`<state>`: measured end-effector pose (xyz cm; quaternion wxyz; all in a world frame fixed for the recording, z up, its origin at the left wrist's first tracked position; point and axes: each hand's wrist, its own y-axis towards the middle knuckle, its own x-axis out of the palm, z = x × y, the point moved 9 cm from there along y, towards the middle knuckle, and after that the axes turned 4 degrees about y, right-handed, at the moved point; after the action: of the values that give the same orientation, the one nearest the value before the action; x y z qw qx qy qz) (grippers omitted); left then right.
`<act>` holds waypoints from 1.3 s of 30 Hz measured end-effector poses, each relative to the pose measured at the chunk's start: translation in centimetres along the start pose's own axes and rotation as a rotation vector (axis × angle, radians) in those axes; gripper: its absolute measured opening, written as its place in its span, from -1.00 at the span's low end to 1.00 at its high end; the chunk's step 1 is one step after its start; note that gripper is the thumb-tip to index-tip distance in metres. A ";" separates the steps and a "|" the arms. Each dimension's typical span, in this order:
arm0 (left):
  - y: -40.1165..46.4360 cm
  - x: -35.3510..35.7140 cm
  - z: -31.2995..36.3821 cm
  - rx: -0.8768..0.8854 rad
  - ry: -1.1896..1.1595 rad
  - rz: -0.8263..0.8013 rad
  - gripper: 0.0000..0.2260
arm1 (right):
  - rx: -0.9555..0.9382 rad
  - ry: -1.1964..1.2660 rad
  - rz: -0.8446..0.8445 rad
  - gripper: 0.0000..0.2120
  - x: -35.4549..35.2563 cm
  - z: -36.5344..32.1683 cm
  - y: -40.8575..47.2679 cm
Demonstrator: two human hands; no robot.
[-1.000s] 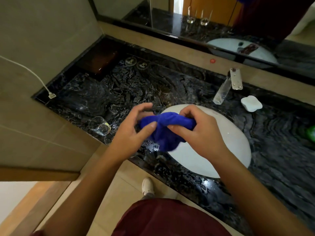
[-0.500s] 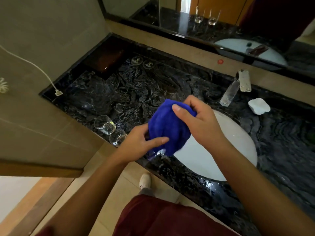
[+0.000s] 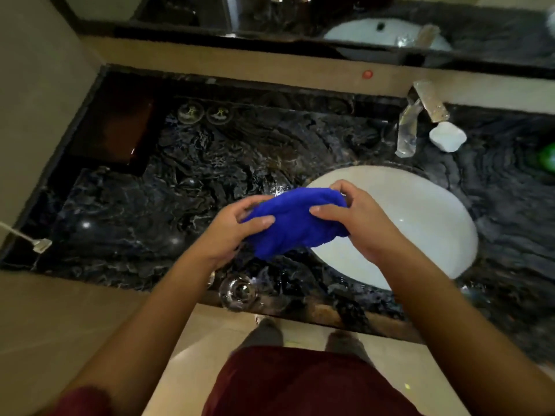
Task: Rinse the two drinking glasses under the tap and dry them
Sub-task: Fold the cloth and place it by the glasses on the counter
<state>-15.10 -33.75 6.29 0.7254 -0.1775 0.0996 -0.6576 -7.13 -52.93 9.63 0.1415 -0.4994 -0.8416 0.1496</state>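
Note:
A bunched blue cloth [image 3: 294,226] hangs above the left rim of the white basin [image 3: 420,217]. My left hand [image 3: 228,235] grips its left end and my right hand [image 3: 357,223] grips its right end. Whether anything is wrapped inside the cloth is hidden. One clear drinking glass [image 3: 237,291] stands on the wet black marble counter [image 3: 186,187] near the front edge, just below my left wrist. A sliver of a second glass [image 3: 212,279] shows beside my left forearm, which hides most of it. The chrome tap [image 3: 407,130] stands behind the basin.
Two more glasses [image 3: 204,113] stand at the back of the counter beside a dark tray [image 3: 117,130]. A white soap dish [image 3: 447,136] lies right of the tap, a green object [image 3: 547,157] at the right edge. A white cable plug [image 3: 42,244] lies far left.
The cloth went from an upright bundle, with my right hand on top and my left below, to lying sideways between both hands. The view has tilted down towards the counter's front edge.

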 end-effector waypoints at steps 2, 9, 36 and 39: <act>1.6 -1.4 -1.0 -0.067 0.046 -0.035 -0.70 | 0.052 0.125 0.056 -0.75 1.1 1.8 0.7; 4.7 -4.5 -6.1 -0.261 0.347 -0.227 -0.91 | 0.257 0.044 0.311 -0.72 2.4 12.0 2.2; 4.8 -3.4 -10.0 0.384 1.744 -0.467 -0.39 | -0.097 -1.338 0.058 -0.43 6.9 17.6 0.6; 4.9 -3.4 -9.8 0.391 1.753 -0.450 -0.39 | -0.073 -1.337 0.053 -0.42 6.8 17.4 0.6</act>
<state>-14.74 -31.30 -4.90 0.2629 0.4940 0.4633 -0.6871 -16.56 -48.56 -5.93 -0.4312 -0.3240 -0.7401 0.4016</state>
